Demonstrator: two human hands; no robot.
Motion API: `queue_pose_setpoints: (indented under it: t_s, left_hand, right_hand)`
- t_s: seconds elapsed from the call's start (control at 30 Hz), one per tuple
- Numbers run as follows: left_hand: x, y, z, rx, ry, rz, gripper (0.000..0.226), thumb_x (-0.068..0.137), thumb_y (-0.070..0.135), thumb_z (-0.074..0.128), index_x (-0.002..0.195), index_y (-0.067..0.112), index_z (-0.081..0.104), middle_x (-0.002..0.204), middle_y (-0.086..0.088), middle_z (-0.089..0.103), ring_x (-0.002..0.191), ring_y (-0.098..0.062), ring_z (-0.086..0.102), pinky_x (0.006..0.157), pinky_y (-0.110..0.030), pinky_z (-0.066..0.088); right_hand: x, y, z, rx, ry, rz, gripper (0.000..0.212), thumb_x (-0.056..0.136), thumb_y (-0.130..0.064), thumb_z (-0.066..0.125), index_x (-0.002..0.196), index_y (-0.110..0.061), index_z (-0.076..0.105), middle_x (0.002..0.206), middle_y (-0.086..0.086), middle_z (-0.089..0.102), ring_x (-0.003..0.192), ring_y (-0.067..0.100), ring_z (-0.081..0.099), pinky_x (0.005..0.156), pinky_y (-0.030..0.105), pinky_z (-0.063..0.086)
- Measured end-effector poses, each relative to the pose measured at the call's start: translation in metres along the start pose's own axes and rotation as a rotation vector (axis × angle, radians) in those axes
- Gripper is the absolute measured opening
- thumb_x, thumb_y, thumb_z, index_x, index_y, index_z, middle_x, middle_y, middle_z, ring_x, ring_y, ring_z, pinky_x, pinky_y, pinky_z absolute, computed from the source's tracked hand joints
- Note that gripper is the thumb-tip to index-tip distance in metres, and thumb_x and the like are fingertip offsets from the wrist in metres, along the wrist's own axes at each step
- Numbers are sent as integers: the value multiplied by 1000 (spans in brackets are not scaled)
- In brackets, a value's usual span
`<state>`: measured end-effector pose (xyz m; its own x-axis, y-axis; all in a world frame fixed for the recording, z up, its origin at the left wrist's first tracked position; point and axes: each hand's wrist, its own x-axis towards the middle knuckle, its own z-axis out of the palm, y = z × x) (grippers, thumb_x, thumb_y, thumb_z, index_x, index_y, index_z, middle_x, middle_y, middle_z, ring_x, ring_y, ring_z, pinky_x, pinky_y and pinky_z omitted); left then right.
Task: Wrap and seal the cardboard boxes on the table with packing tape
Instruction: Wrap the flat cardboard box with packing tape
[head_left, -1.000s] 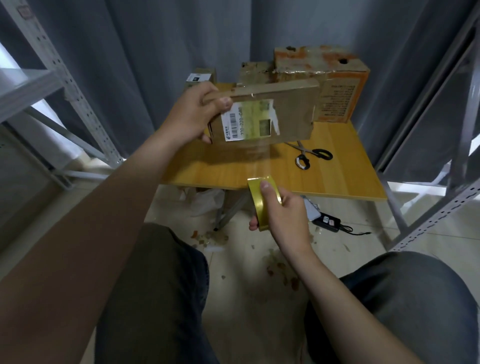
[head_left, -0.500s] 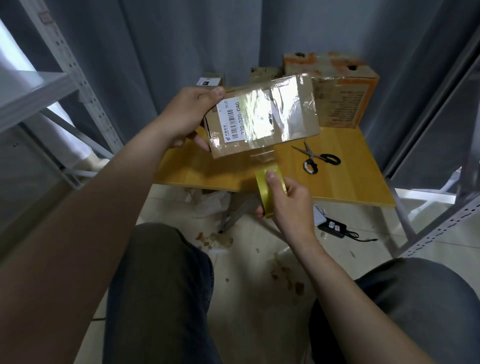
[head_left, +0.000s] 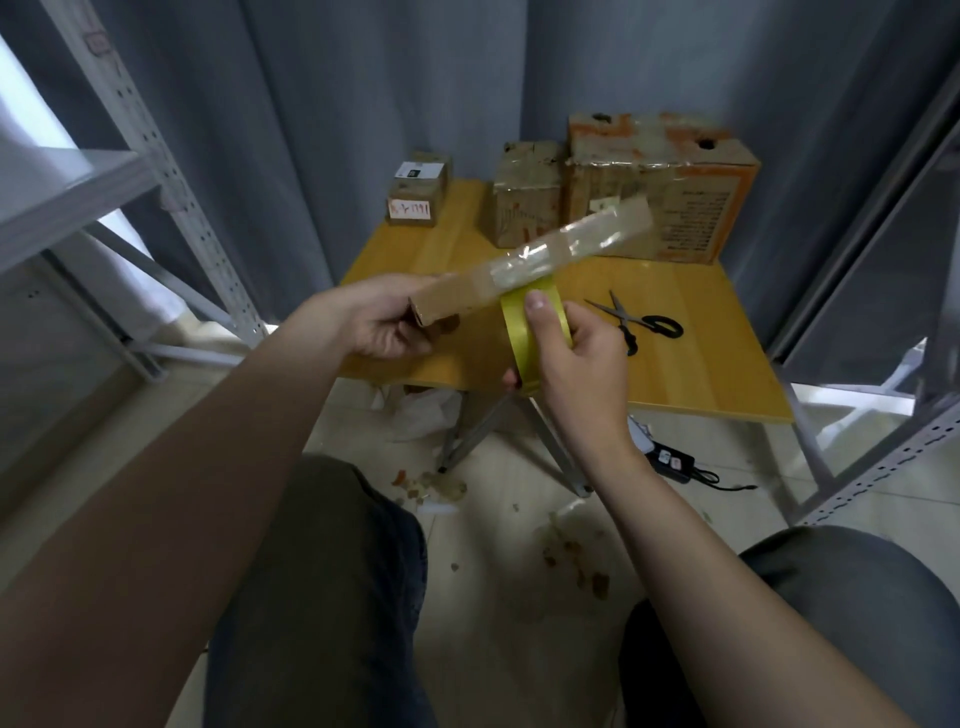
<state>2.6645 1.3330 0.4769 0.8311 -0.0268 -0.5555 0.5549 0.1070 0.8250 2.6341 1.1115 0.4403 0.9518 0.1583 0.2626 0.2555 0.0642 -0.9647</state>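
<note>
A: In the head view, where is the box being taped?
B: Mid-frame, above the table (head_left: 701, 364). The left hand (head_left: 384, 325) grips the near end of the flat cardboard box (head_left: 535, 260), which tilts up to the right.
A: And the right hand (head_left: 576, 353)?
B: It is curled round the yellow tape roll (head_left: 514, 338), touching the box's underside, with the thumb on the roll. The scissors (head_left: 639, 322) lie just to the right

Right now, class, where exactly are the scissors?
In the head view, the scissors lie flat on the wooden table, just right of the tape roll gripped by the right hand and in front of the large orange box.
</note>
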Motion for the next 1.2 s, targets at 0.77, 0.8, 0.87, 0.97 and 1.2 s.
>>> queue_pose_setpoints:
  t_s: [0.77, 0.8, 0.87, 0.97, 1.2]
  left_hand:
    - [9, -19, 50, -198, 298, 479, 58, 77, 56, 85, 122, 25, 66, 121, -10, 74, 112, -36, 71, 86, -63, 60]
    - [11, -18, 52, -251, 313, 460, 55, 78, 55, 85, 122, 25, 67, 121, -11, 74, 111, -38, 71, 86, -64, 59]
    - [13, -16, 53, -325, 339, 452, 50, 80, 52, 85, 118, 24, 69, 117, -12, 76, 105, -39, 73, 81, -63, 61]
    - [18, -16, 56, -394, 396, 502, 38, 82, 44, 86, 106, 18, 71, 104, -12, 79, 95, -36, 78, 74, -57, 64]
    - [33, -9, 58, -367, 475, 609, 34, 83, 39, 86, 104, 15, 73, 95, -3, 81, 90, -22, 79, 85, -49, 64]
  right_hand:
    - [43, -37, -12, -16, -172, 186, 42, 107, -42, 54, 106, -4, 71, 70, 16, 75, 58, 28, 73, 57, 31, 60]
    - [43, -37, -11, -6, -184, 161, 40, 108, -41, 55, 108, -3, 71, 71, 18, 75, 60, 30, 73, 60, 34, 62]
    - [41, -34, -8, 5, -192, 126, 40, 108, -37, 54, 109, -1, 71, 72, 20, 75, 61, 32, 72, 66, 41, 64]
    - [41, -28, -5, -14, -162, 105, 43, 109, -37, 52, 104, 1, 72, 68, 17, 73, 57, 30, 70, 64, 43, 62]
    - [28, -6, -7, -29, -113, 284, 49, 108, -44, 52, 100, 0, 73, 66, 14, 74, 55, 24, 73, 52, 29, 59]
